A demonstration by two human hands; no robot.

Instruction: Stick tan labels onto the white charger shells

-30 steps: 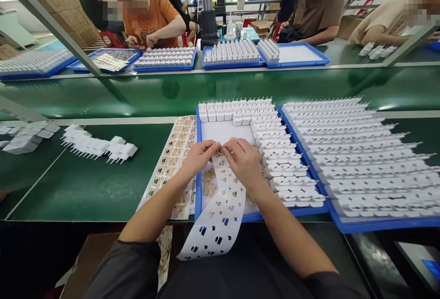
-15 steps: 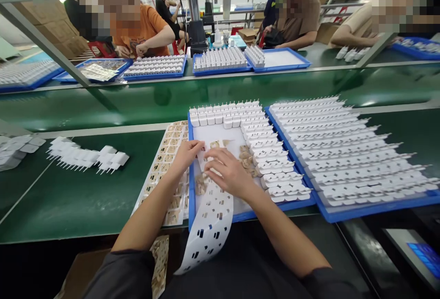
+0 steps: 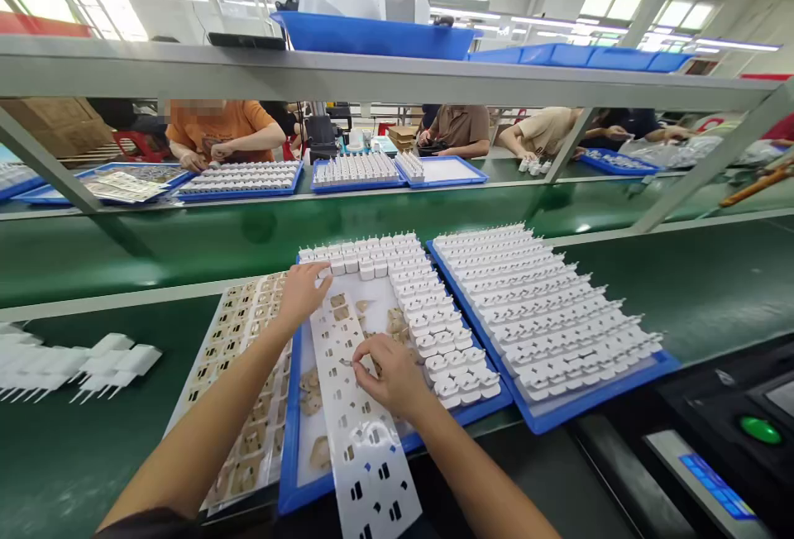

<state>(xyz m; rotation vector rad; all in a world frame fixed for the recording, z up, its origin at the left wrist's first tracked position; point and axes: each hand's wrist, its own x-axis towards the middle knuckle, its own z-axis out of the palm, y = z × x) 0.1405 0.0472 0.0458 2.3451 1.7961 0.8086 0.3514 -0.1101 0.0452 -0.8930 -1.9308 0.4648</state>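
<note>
A long white backing strip (image 3: 363,440) with small cut-out labels lies over the blue tray (image 3: 289,448) and hangs off its near edge. My left hand (image 3: 303,293) holds the strip's far end down at the tray's top left corner. Halfway along the strip, my right hand (image 3: 389,372) pinches a small label (image 3: 345,363). White plug adapters (image 3: 428,316) fill the tray's far and right sides. Loose tan stickers (image 3: 310,382) lie on the tray floor.
A second blue tray (image 3: 595,407) full of adapters sits to the right. A sheet of labels (image 3: 245,382) lies left of the first tray, loose adapters (image 3: 93,361) farther left. Beyond the green belt (image 3: 397,217), people work. A green-button console (image 3: 760,429) stands near right.
The view has tilted up. My left hand slid to the strip's far end and my right hand drew back along the strip, which now lies flatter on the tray.
</note>
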